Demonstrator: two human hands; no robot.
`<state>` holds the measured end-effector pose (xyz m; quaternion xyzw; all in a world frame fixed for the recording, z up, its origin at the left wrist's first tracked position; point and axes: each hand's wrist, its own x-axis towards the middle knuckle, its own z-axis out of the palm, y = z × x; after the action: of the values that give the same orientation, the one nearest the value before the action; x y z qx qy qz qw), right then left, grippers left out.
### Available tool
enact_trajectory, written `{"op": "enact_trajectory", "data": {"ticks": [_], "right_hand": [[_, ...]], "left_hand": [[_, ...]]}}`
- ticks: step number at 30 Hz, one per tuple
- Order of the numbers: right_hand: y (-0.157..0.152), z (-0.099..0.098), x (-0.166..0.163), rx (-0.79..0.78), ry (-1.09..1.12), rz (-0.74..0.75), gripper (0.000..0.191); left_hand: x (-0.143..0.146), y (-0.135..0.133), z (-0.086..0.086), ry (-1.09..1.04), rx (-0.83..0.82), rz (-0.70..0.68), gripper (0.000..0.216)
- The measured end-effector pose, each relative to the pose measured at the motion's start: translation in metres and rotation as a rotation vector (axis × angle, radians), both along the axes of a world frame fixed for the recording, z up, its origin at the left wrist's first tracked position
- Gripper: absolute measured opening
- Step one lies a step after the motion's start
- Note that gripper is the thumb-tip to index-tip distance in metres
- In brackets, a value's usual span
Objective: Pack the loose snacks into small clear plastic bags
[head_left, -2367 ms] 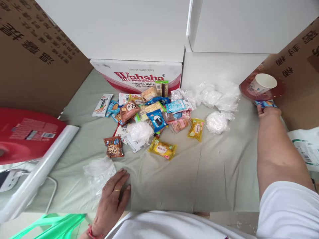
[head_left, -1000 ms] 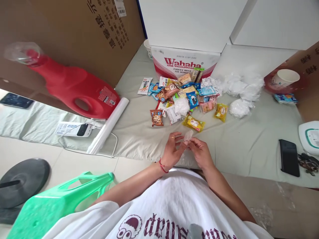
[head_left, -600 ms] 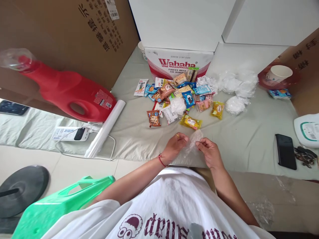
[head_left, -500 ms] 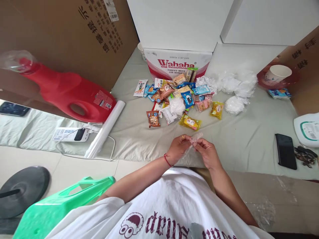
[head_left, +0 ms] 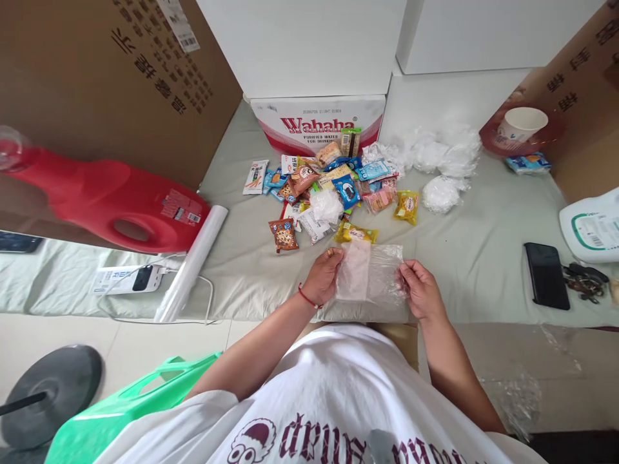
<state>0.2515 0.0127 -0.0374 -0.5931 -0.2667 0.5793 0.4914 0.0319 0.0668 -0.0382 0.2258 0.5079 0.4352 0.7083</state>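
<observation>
A clear plastic bag (head_left: 370, 274) is stretched flat between my two hands, over the front edge of the cloth-covered surface. My left hand (head_left: 325, 274) pinches its left edge between thumb and fingers. At the opposite edge, my right hand (head_left: 422, 287) is closed on the thin plastic. Just beyond the bag lies a yellow snack packet (head_left: 356, 233), partly overlapped by the bag's top in this view. Behind it spreads a pile of small wrapped snacks (head_left: 304, 177), with a crumpled clear plastic bundle (head_left: 326, 205) on top.
Several crumpled plastic bundles (head_left: 442, 193) sit right of the pile, before a Wahaha carton (head_left: 319, 116). A red jug (head_left: 120, 200), plastic roll (head_left: 193, 264) and power bank (head_left: 128, 279) lie left. A black phone (head_left: 546, 276), keys (head_left: 585, 283) and paper cup (head_left: 522, 125) are right.
My hands have moved apart, and the plastic that was bunched between my fingertips is now spread out flat. The whole view has shifted slightly.
</observation>
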Motion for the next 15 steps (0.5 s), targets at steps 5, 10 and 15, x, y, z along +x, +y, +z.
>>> {"op": "enact_trajectory", "data": {"ticks": [5, 10, 15], "right_hand": [[-0.004, -0.009, 0.013, 0.022, -0.059, -0.036, 0.043], [-0.007, -0.011, 0.004, 0.012, -0.038, -0.028, 0.045], [-0.011, -0.009, 0.003, -0.02, -0.049, -0.038, 0.048]], "left_hand": [[-0.017, -0.002, -0.002, 0.357, 0.095, 0.036, 0.043], [-0.006, -0.018, -0.002, 0.946, 0.498, -0.238, 0.033], [0.01, -0.015, -0.018, 1.121, 0.663, -0.415, 0.009]]}}
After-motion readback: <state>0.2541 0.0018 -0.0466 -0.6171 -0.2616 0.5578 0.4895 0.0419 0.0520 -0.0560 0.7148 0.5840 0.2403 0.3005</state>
